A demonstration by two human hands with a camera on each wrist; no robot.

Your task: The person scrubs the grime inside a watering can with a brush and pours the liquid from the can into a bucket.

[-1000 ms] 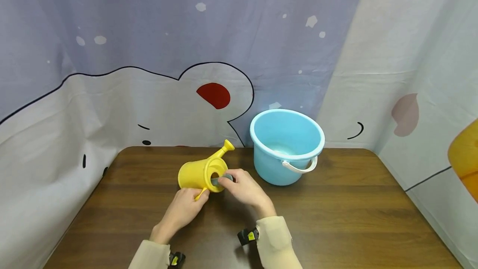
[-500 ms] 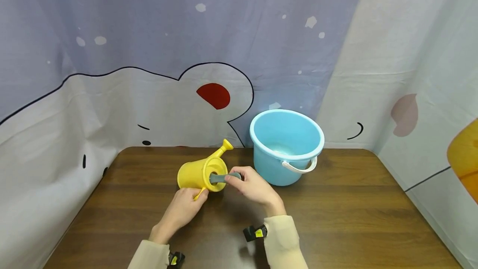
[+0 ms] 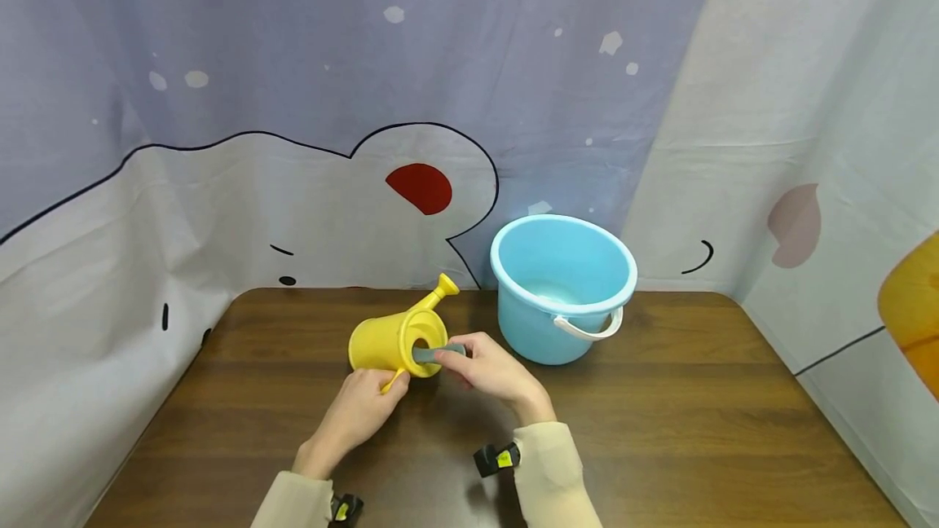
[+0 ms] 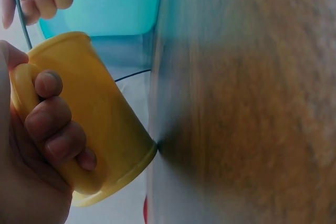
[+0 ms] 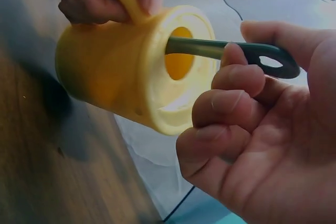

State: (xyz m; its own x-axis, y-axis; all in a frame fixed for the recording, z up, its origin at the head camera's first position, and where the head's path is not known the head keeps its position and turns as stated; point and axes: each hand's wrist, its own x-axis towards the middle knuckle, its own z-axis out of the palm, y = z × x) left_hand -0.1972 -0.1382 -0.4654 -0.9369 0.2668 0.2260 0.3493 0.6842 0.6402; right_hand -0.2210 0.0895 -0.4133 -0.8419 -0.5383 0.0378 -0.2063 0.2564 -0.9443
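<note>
A yellow watering can [image 3: 380, 341] is tilted over the table, its round top opening facing right and its spout toward the back. My left hand [image 3: 361, 410] grips the can's handle, its fingers curled round it in the left wrist view [image 4: 52, 124]. A grey-green handle [image 5: 210, 49] with an oval hole near its end runs into the can's opening. My right hand [image 3: 491, 373] pinches that handle by its outer end, between thumb and fingers. The far end of the tool is hidden inside the can, so its kind cannot be told.
A light blue bucket [image 3: 535, 332] with a white carrying handle [image 3: 591, 334] stands upright just beyond and right of my right hand. The brown wooden table [image 3: 697, 406] ends at a printed curtain [image 3: 293, 210] at the back.
My right hand first drew the grey-green handle out to the right, showing more of it, then pushed it partway back into the can. The left hand and can have barely moved.
</note>
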